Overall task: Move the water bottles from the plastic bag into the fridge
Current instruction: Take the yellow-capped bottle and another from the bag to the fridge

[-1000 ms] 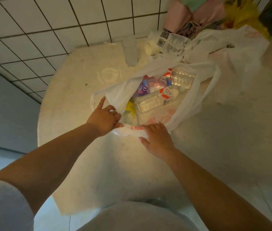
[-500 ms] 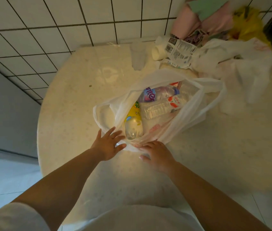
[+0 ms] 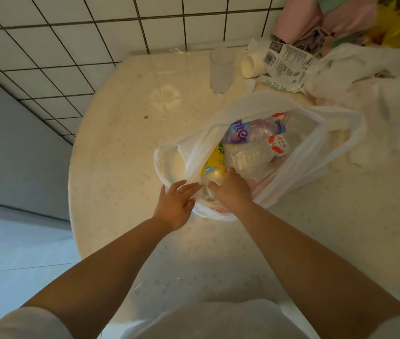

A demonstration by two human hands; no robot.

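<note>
White tiled wall (image 3: 59, 45) and the pale round table (image 3: 125, 148) fill the left of the view, and on the table sits the plastic bag (image 3: 299, 167), mouth gaping toward the camera.

Half a second ago both hands were at the bag's near lip, spreading it. Now the left hand (image 3: 175, 206) lies just beside that lip, fingers straight and a little apart, touching the plastic but holding nothing. The right hand (image 3: 230, 192) has gone over the rim and into the bag, coming down on the clear end of the yellow-labelled bottle (image 3: 214, 165). Its fingers curl over that end; whether they have truly closed round it or only rest on top I cannot tell, since the back of the hand hides the fingertips.

My reading is that opening the bag is done and the first pick is starting. No bottle has left the bag: the purple-labelled bottle (image 3: 252, 132) and the red-labelled bottle (image 3: 255, 155) lie on their sides further in, right of the yellow one. No fridge is in view.

Compared with a second ago, the bag stands wider open and the yellow bottle, then mostly covered by plastic, is exposed.

Right of the bag are a clear cup (image 3: 221, 69), a crumpled printed wrapper (image 3: 284, 62) and a second white bag (image 3: 377, 86).
</note>
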